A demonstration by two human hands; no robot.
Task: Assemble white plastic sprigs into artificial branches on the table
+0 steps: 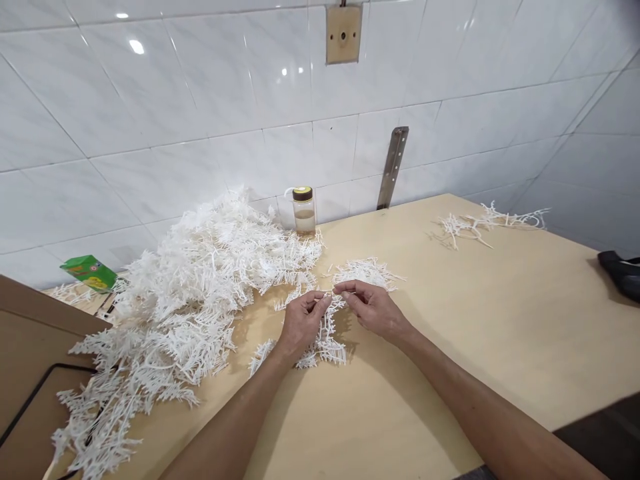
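Near the middle of the table, my left hand (pixel 303 323) is closed in a pinch on a white branched plastic sprig (pixel 327 333), whose toothed arms hang below the fingers. My right hand (pixel 373 308) faces it from the right, thumb and forefinger pinched together by the sprig's upper end. Whatever lies between those right fingertips is too small to make out. Just behind the hands lies a small pile of loose thin white pieces (pixel 367 272). A large heap of similar white branched plastic (pixel 200 273) spreads to the left of my left hand.
A lidded bottle of liquid (pixel 305 215) stands behind the heap by the tiled wall. Bare white stems (pixel 485 221) lie at the back right. A green packet (pixel 90 272) and a cardboard box (pixel 40 360) are at left. A black object (pixel 620 275) sits at the right edge.
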